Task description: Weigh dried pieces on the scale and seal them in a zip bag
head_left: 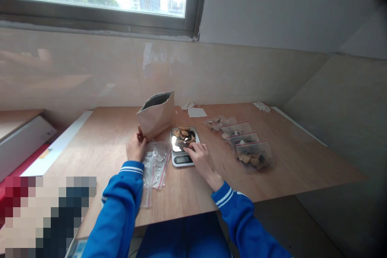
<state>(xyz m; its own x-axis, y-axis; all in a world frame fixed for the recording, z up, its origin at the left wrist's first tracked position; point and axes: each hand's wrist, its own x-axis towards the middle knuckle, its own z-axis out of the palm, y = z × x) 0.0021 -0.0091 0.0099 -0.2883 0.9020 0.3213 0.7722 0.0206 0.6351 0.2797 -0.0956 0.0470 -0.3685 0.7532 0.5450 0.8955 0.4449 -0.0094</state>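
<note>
A small digital scale (pixel 180 159) sits mid-table with a heap of brown and dark dried pieces (pixel 184 136) on its shiny platform. My right hand (pixel 202 158) rests at the scale's right edge, fingertips touching the pieces. My left hand (pixel 136 147) grips the lower left corner of an open, upright kraft paper bag (pixel 157 114). Between my forearms lies a pile of empty clear zip bags (pixel 155 165) with red seal lines.
Several filled zip bags (pixel 242 141) lie in a row right of the scale. A white paper slip (pixel 196 112) and crumpled scraps (pixel 261 107) sit near the tiled wall. The wooden table (pixel 99 145) ends close to my body; a window is above.
</note>
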